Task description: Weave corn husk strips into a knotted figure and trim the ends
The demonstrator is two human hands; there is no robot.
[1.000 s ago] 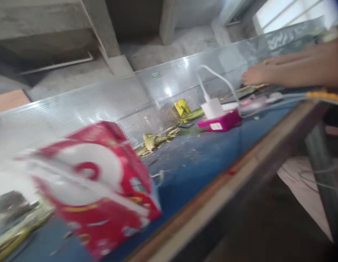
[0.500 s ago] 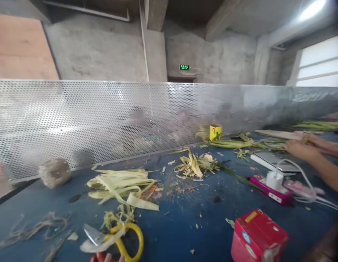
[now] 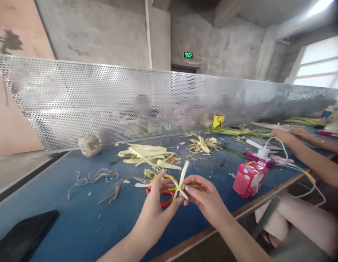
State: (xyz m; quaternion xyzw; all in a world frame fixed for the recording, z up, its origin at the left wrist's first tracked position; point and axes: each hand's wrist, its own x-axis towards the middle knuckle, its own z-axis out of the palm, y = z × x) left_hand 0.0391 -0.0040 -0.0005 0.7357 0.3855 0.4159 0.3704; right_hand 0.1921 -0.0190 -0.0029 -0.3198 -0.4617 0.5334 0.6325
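Both my hands meet above the blue table (image 3: 76,218), pinching a small folded piece of pale leaf strips (image 3: 182,181) whose ends stick up and out. My left hand (image 3: 157,208) grips it from the left with fingers closed. From the right, my right hand (image 3: 205,198) also pinches the piece. Just behind my hands lie scissors with red and yellow handles (image 3: 160,189) on the table.
Piles of pale leaf strips (image 3: 147,154) and scraps (image 3: 201,143) lie further back, by a perforated metal screen (image 3: 103,102). A red box (image 3: 249,178), a pink power strip with a charger (image 3: 260,157), twine bits (image 3: 92,178), a twine ball (image 3: 89,145), a dark tablet (image 3: 21,236). Another person's arms (image 3: 308,153) work at the right.
The view swung from the right end of the table to straight ahead and down. My hands have come into view and now hold the folded leaf piece above the scissors.
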